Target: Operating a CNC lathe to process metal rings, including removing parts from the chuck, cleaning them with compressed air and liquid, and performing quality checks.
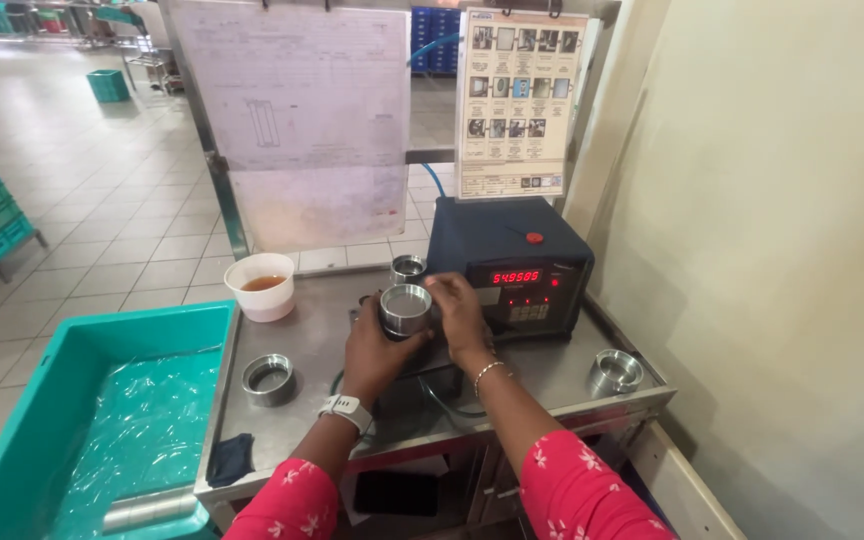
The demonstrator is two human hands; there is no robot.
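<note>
Red sleeves [432,500] nearest me, I see my left hand [377,350] wrapped around the upright steel cylinder [406,308] at mid-bench, axis vertical, while my right hand [460,315] touches its right side, fingers loosely curled.
</note>
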